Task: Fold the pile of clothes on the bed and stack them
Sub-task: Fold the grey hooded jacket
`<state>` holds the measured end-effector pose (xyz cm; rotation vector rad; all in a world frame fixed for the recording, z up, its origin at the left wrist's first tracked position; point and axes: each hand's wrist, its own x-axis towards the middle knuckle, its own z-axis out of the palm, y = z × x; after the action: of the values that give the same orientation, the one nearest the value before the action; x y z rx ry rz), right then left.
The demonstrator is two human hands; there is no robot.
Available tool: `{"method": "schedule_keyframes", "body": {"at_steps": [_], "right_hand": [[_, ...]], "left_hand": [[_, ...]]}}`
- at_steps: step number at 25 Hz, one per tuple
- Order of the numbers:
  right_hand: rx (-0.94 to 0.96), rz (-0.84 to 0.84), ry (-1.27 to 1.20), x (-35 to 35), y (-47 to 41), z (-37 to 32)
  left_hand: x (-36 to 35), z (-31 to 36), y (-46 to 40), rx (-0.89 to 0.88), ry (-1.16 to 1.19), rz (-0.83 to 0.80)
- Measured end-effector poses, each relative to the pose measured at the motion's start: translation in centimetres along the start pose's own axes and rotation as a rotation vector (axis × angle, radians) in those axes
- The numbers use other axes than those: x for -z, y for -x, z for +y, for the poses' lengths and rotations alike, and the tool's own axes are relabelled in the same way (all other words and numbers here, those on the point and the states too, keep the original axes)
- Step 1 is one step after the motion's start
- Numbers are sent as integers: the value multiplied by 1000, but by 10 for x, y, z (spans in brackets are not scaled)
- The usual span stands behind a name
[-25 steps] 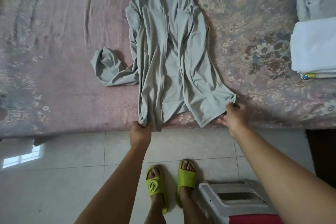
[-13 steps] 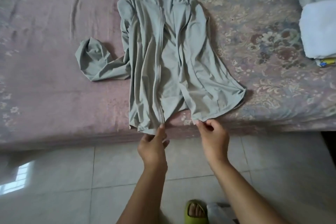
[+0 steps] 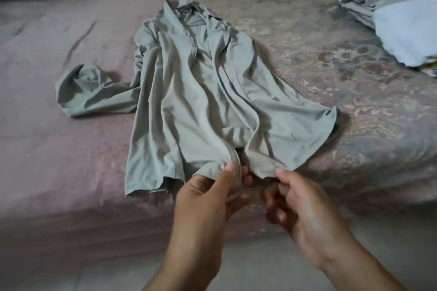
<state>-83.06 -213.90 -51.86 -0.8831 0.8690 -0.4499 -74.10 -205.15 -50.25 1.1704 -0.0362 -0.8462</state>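
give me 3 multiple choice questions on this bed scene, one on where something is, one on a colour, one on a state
1. Where does the bunched sleeve lie?
A. on the floor
B. on the bed, left of the jacket body
C. on the folded stack

2. What colour is the jacket?
A. grey-green
B. red
C. black

3. What is the state of the jacket front?
A. zipped shut
B. open, a hand on each front edge
C. folded in half

Answers:
1. B, the sleeve rests on the pink bedspread at the jacket's left.
2. A, all its cloth is pale grey-green.
3. B, the left hand and right hand each pinch a separate hem edge with a gap between.
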Motion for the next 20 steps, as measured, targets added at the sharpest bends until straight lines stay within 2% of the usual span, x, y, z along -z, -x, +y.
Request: {"method": "schedule_keyframes", "body": {"at_steps": [2,3,6,8,12,15,17,20], "right_hand": [[142,70,163,4,-6,6],[149,59,150,3,-5,7],[-81,-143,-235,-10,5,3],[-126,-198,-322,-14,8,5],[-37,-129,-67,-15,11,9],[162,-14,166,-16,14,13],[245,52,200,-17,13,14],[254,17,165,-15,14,9]], "left_hand": [[5,-8,-3,-69,-55,-26],[7,-10,-2,-96,-72,-31],[6,-6,5,-66,-60,-26],[4,-5,4,-24,-63,-37],[5,-4,4,-26,-106,-88],[10,-1,9,-36,-136,-74],[11,0,9,-32,-153,-62],[6,4,12,56,-83,-73]]}}
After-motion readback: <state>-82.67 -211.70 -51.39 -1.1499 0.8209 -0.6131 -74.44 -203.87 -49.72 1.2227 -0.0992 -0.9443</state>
